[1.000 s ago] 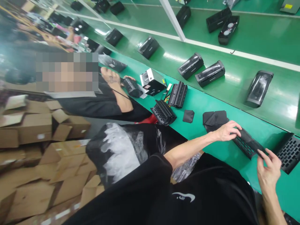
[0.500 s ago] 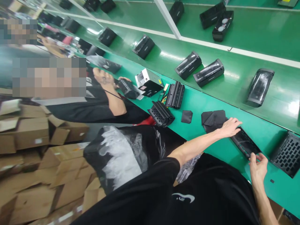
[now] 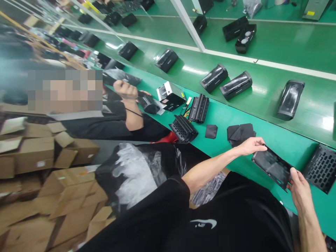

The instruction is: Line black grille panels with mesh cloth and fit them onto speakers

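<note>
Between my two hands is a black speaker panel (image 3: 273, 164), tilted, with a raised rim and a dark, slightly shiny inner face. My left hand (image 3: 252, 146) pinches its far left corner, thumb on top. At the opposite end my right hand (image 3: 300, 185) grips the short edge, its thumb on the rim and some fingers hidden beneath. Just beyond my left hand lies a loose pile of thin black sheets (image 3: 243, 133). A smaller stack of black squares (image 3: 211, 131) rests further left. Beside my right hand stands a black grille with slotted holes (image 3: 321, 168).
Black speakers (image 3: 236, 85) sit on the green conveyor (image 3: 265, 101) beyond the bench. Nested black grilles (image 3: 183, 128) and a white-and-black box (image 3: 170, 96) are to the left. A co-worker's raised hand (image 3: 126, 90) is nearby. Cardboard boxes (image 3: 34, 150) fill the lower left.
The speaker panel has been lifted and turned so its inner face shows more broadly. My left hand has gone from spread fingers to a pinch on its corner; my right hand has shifted right.
</note>
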`<state>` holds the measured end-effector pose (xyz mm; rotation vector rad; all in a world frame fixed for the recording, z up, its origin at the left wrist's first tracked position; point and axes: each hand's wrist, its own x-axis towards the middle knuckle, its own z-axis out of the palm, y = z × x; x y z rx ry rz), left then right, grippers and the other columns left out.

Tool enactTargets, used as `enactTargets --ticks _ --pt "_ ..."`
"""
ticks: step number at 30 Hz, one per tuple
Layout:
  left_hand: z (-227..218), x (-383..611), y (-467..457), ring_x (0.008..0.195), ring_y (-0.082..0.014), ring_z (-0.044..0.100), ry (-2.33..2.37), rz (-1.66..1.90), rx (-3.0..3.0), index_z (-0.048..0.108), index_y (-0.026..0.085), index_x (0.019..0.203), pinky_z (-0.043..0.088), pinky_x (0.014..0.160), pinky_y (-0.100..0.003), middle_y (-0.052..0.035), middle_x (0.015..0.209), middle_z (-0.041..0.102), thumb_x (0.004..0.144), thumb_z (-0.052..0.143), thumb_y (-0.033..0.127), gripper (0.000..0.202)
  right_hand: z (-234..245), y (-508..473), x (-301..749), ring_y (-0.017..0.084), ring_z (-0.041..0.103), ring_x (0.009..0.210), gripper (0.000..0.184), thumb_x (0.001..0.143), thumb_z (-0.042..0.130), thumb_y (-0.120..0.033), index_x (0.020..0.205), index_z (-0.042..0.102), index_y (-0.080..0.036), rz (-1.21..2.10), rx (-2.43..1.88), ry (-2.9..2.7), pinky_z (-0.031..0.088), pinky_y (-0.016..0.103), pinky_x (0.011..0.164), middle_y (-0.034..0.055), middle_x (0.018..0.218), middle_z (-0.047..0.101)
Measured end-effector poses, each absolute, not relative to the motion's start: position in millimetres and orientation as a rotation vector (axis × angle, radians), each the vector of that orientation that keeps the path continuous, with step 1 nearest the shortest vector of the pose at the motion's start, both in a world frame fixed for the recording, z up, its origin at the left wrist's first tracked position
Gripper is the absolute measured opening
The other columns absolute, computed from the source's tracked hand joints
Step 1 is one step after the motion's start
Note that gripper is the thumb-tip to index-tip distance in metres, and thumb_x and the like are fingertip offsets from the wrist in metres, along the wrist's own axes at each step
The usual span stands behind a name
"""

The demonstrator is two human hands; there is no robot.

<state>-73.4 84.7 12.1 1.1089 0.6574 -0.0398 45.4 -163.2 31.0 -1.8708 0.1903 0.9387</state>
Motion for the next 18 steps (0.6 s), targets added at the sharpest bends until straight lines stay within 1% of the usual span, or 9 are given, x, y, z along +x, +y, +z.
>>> enactTargets --ticks 2,4,8,10,12,15,18 --pt "29.1 -77.3 81.3 0.058 -0.0059 0.047 0.721 -0.008 1.031 0.062 0.016 0.086 0.029 0.058 -0.022 0.0060 0.069 0.061 0.055 0.093 0.069 0.069 47.1 -163.7 47.8 0.013 0.050 0.058 0.068 0.061 0.088 -0.076 0.091 0.063 -0.020 1.010 -1.793 0.172 0.038 0.026 0.047 -0.0017 0.075 0.062" --pt "44.8 -81.7 78.8 0.058 -0.0063 0.051 0.723 0.019 0.940 0.063 0.015 0.088 0.033 0.058 -0.022 0.0049 0.070 0.063 0.053 0.096 0.065 0.069 63.2 -165.0 47.9 0.010 0.045 0.052 0.064 0.058 0.094 -0.068 0.083 0.060 -0.021 1.043 -1.728 0.179 0.035 0.024 0.044 -0.0029 0.071 0.062" --pt "69.2 -92.2 75.3 0.065 -0.0089 0.061 0.640 0.045 0.804 0.066 0.015 0.101 0.044 0.065 -0.023 0.0016 0.078 0.069 0.051 0.102 0.050 0.071 94.0 -170.1 44.8 0.009 0.050 0.054 0.061 0.054 0.102 -0.052 0.080 0.056 -0.022 1.081 -1.574 0.253 0.042 0.020 0.047 -0.0046 0.069 0.061" --pt "77.7 -96.2 72.8 0.067 -0.0083 0.062 0.636 0.088 0.804 0.068 0.014 0.100 0.046 0.068 -0.023 0.0008 0.081 0.070 0.050 0.103 0.047 0.069 106.7 -173.4 42.8 0.008 0.048 0.052 0.062 0.050 0.105 -0.046 0.081 0.056 -0.022 1.080 -1.552 0.278 0.042 0.019 0.047 -0.0065 0.068 0.060" --pt "84.3 -98.8 69.6 0.068 -0.0076 0.062 0.640 0.128 0.818 0.070 0.014 0.097 0.046 0.069 -0.022 0.0005 0.082 0.069 0.052 0.103 0.048 0.066 116.4 -176.8 41.0 0.007 0.047 0.050 0.063 0.050 0.105 -0.044 0.082 0.056 -0.023 1.078 -1.544 0.285 0.041 0.018 0.046 -0.0078 0.066 0.057" --pt "91.5 -101.5 64.8 0.067 -0.0072 0.060 0.631 0.140 0.826 0.072 0.013 0.097 0.044 0.067 -0.021 0.0006 0.079 0.069 0.058 0.100 0.050 0.061 124.9 -181.0 38.3 0.009 0.048 0.049 0.062 0.052 0.104 -0.047 0.082 0.056 -0.023 1.068 -1.546 0.295 0.043 0.020 0.046 -0.0079 0.063 0.055" --pt "97.3 -105.4 62.4 0.066 -0.0075 0.060 0.611 0.123 0.823 0.073 0.013 0.101 0.045 0.067 -0.022 0.0006 0.078 0.068 0.064 0.098 0.051 0.058 128.6 -183.8 36.5 0.011 0.052 0.052 0.060 0.054 0.103 -0.048 0.084 0.057 -0.024 1.061 -1.550 0.306 0.046 0.023 0.050 -0.0049 0.069 0.063"
